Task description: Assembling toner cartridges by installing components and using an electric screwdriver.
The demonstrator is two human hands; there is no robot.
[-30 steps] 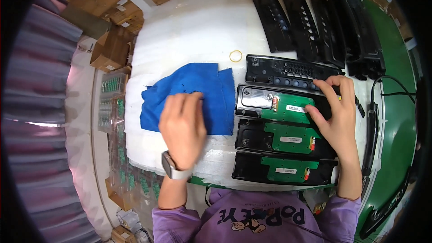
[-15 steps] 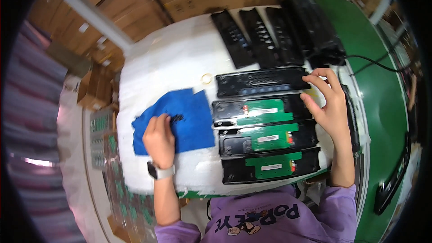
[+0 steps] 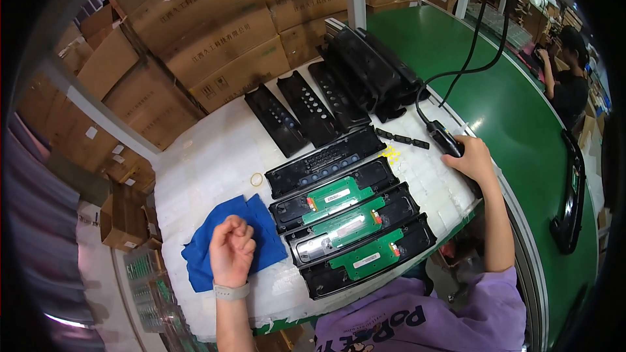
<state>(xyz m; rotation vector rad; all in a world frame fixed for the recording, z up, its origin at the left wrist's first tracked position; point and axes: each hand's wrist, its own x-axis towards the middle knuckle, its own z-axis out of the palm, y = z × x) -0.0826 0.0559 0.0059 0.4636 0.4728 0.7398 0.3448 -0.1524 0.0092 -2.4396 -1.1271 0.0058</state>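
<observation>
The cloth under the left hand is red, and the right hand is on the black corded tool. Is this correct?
Only the colour is wrong: the head view shows a blue cloth under the left hand. The right hand is on the black corded tool.

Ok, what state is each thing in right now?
Left hand, curled, contents hidden
Right hand, closed around black corded tool
Blue cloth, spread, rumpled
Three circuit-board panels, flat, boards exposed
Black panel beside them, flat, no green board
Cardboard box, open
Cartons, stacked, closed
</observation>
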